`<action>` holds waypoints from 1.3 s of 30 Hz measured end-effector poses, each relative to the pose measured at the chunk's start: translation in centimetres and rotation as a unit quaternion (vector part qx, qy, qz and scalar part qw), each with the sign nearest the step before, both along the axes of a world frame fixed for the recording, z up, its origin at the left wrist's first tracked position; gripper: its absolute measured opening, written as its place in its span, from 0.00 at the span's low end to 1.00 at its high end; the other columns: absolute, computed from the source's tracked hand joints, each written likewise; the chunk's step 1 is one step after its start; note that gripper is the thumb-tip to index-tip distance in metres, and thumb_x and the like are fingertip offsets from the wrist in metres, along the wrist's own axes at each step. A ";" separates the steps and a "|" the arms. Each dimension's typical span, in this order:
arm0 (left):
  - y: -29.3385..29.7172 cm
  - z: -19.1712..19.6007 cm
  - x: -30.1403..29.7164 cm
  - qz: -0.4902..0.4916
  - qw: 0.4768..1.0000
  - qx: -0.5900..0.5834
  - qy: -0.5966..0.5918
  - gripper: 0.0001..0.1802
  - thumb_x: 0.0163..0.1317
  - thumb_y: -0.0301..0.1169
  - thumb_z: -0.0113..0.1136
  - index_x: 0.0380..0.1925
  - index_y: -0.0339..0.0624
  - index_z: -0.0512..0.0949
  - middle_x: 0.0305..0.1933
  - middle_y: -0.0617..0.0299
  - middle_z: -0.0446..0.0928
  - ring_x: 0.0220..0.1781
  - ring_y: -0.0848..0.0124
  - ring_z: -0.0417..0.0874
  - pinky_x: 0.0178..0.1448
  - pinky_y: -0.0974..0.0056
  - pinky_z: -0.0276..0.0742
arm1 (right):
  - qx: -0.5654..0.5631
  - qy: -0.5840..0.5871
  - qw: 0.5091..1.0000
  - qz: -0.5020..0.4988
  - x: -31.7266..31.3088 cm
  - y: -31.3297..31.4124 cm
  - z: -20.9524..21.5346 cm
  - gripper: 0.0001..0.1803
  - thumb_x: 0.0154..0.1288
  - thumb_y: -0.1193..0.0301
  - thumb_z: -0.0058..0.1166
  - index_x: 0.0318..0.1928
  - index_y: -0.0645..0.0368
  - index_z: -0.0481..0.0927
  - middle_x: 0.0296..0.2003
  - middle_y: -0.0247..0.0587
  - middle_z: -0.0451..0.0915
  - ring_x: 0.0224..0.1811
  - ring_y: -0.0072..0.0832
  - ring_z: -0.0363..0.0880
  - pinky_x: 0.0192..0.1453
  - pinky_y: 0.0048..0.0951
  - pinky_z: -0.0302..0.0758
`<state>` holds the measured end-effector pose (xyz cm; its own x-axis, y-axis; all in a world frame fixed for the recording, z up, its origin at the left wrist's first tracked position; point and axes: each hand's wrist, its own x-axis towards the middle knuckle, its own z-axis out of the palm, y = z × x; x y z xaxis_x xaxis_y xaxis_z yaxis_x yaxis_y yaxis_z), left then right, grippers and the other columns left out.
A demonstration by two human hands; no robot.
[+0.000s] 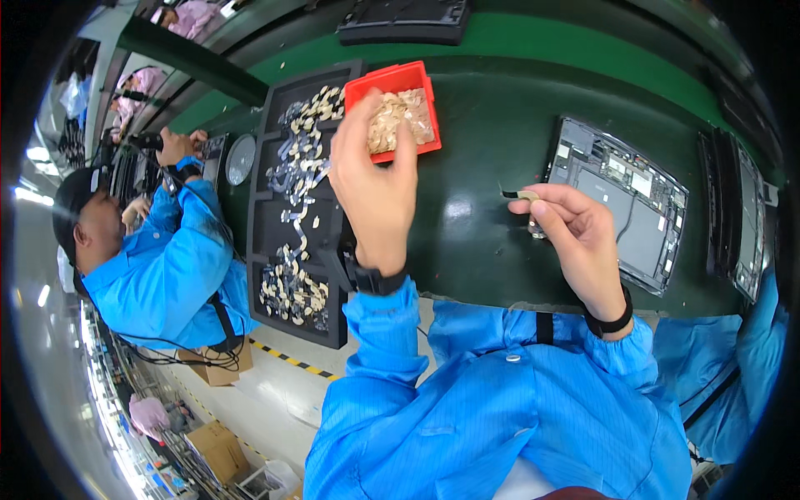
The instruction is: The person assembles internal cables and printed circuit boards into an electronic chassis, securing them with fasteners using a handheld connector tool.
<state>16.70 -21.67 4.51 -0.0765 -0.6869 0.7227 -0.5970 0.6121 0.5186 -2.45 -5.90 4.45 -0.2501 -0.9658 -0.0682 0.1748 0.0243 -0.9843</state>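
My left hand (pixel 375 183) reaches over the near left side of a red bin (pixel 398 78). Its thumb and fingers are apart, above a pile of small cream-coloured pieces (pixel 404 121) inside. Between thumb and fingers, my right hand (pixel 579 233) pinches a small flex cable (pixel 523 195) with a black end and a cream part. That hand is just left of an opened tablet-like device (pixel 621 200), whose circuit board and grey battery panels show. Left of the bin stands a black compartment tray (pixel 258 221) strewn with similar small flex cables (pixel 296 179).
Everything rests on a dark green work surface (pixel 475 108). More black device parts (pixel 733 200) stand at the right edge, and a black tray (pixel 404 29) lies at the back. At the left, a co-worker in blue (pixel 158 267) works near a round dish (pixel 241 160).
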 end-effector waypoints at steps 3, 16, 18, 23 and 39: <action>5.4 1.2 -2.1 -0.070 0.996 0.055 0.027 0.12 0.57 0.22 0.74 0.42 0.41 0.87 0.43 0.57 0.87 0.44 0.59 0.86 0.51 0.58 0.81 | -0.020 0.006 1.000 -0.013 -0.1 -0.3 -0.3 0.13 0.78 0.74 0.57 0.57 0.69 0.81 0.42 0.41 0.90 0.44 0.19 0.86 0.49 0.21 0.78; 9.1 0.1 -1.7 -0.175 0.969 0.160 0.062 0.12 0.55 0.24 0.79 0.40 0.39 0.89 0.39 0.58 0.89 0.36 0.68 0.85 0.41 0.65 0.79 | -0.028 0.007 0.998 0.060 -0.1 0.5 0.0 0.16 0.79 0.77 0.51 0.62 0.66 0.80 0.42 0.34 0.85 0.35 0.14 0.76 0.36 0.16 0.72; 9.4 0.7 -1.4 -0.150 0.964 0.213 0.058 0.12 0.56 0.26 0.79 0.40 0.39 0.89 0.39 0.58 0.89 0.36 0.67 0.86 0.41 0.63 0.80 | -0.006 0.009 0.997 0.079 -0.5 0.6 0.5 0.17 0.80 0.74 0.51 0.64 0.64 0.79 0.41 0.33 0.84 0.36 0.14 0.75 0.35 0.15 0.70; 9.6 0.3 -1.2 -0.189 0.950 0.229 0.095 0.15 0.59 0.24 0.76 0.47 0.37 0.89 0.38 0.53 0.89 0.33 0.67 0.88 0.44 0.65 0.81 | -0.012 0.018 0.996 0.091 -0.2 0.7 0.7 0.18 0.81 0.73 0.50 0.65 0.62 0.79 0.40 0.32 0.84 0.36 0.14 0.76 0.34 0.15 0.69; 8.9 0.0 -1.6 -0.202 0.951 0.200 0.120 0.11 0.58 0.22 0.74 0.42 0.37 0.90 0.28 0.56 0.86 0.26 0.71 0.85 0.34 0.68 0.76 | -0.007 0.019 0.994 0.105 -0.4 0.9 1.1 0.17 0.81 0.74 0.49 0.64 0.64 0.80 0.39 0.34 0.84 0.36 0.15 0.76 0.38 0.17 0.71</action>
<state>15.15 -12.79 4.50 -0.2587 -0.8603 0.4394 -0.1900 0.4913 0.8500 -2.83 -5.02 5.51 -0.0456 -0.9977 -0.0495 0.1299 0.0432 -0.9906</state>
